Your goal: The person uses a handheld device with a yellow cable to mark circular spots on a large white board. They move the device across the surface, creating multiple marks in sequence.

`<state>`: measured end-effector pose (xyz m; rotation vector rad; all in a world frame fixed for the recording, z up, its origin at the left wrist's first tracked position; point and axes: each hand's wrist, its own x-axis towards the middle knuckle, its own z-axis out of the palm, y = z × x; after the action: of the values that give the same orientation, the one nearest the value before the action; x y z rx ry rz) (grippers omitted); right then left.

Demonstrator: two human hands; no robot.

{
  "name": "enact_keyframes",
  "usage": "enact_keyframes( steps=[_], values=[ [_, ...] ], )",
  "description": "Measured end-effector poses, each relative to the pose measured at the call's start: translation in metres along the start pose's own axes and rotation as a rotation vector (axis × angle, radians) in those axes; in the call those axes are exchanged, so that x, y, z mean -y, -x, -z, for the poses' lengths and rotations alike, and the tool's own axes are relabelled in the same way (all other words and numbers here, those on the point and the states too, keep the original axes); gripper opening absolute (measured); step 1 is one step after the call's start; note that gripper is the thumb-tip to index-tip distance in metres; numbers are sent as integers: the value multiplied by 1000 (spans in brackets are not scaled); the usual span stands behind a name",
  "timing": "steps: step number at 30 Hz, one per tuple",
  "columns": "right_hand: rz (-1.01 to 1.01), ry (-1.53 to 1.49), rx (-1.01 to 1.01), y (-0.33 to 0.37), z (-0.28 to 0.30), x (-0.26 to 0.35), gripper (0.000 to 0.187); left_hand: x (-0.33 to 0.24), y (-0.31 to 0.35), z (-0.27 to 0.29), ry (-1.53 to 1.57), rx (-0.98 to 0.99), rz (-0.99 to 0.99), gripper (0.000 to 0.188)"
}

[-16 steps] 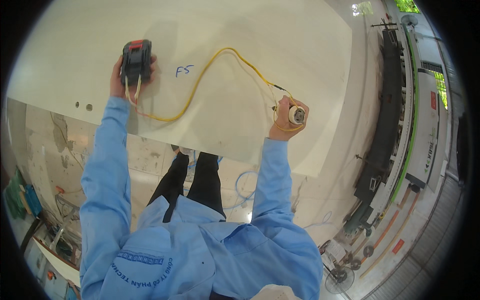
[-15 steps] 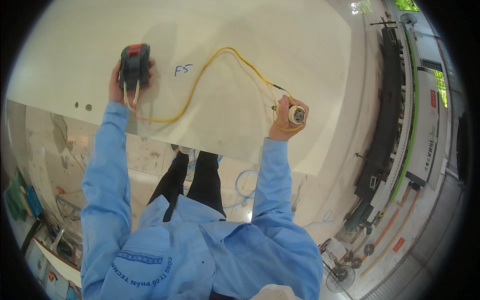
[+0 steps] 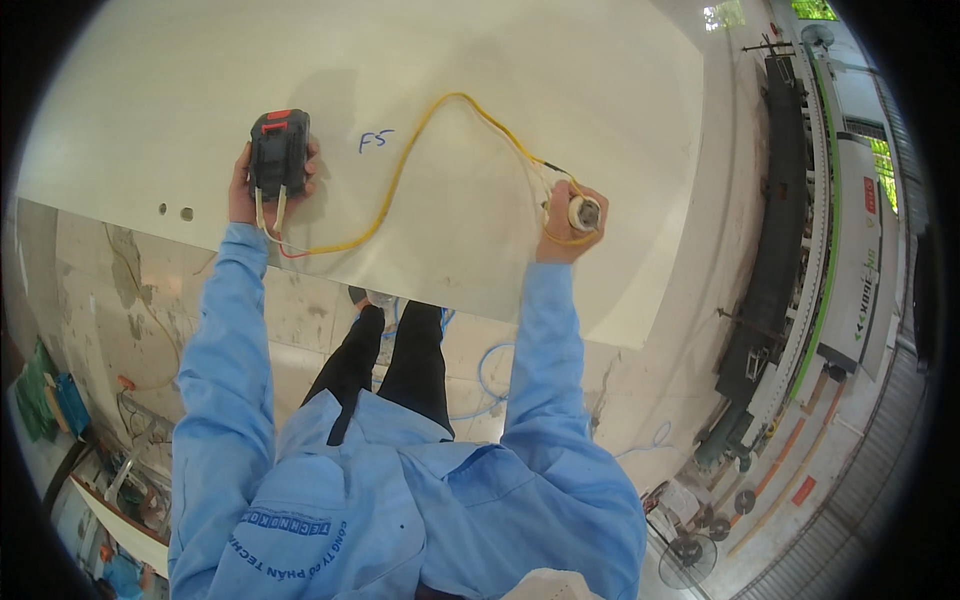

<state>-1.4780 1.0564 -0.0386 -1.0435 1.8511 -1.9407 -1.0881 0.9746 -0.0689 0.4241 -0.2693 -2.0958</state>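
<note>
In my left hand is a black battery pack with red parts, fingers wrapped round its sides. Two pale leads come out of its near end and join a yellow cable. That cable arches over the white panel to my right hand, passing a short black section. My right hand is closed round a small white cylindrical piece with a round grey end facing up; its exact kind is not clear. A loop of the yellow wire runs about the fingers. Both hands are over the panel.
The large white panel carries blue handwriting and two small holes near its left edge. Blue hose lies on the tiled floor. A long machine stands at the right, with a fan below it. Tools clutter the lower left.
The battery pack has shifted slightly right and nearer, tipping so more of its top face shows. My right hand and the white piece have moved a little left and away.
</note>
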Motion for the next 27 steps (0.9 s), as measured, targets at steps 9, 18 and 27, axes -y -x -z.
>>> enact_keyframes(
  steps=[9, 18, 27],
  values=[
    [-13, 20, 17, 14, 10, 11, 19, 1, 0, 8, 20, 28, 14, 68],
    [-44, 49, -21, 25, 22, 7, 21, 0, 0, 6, -8, -7, 10, 67],
    [-67, 57, -3, 36, 19, -1, 20, 0, 0, 3, -10, 43, 12, 68]
  ],
)
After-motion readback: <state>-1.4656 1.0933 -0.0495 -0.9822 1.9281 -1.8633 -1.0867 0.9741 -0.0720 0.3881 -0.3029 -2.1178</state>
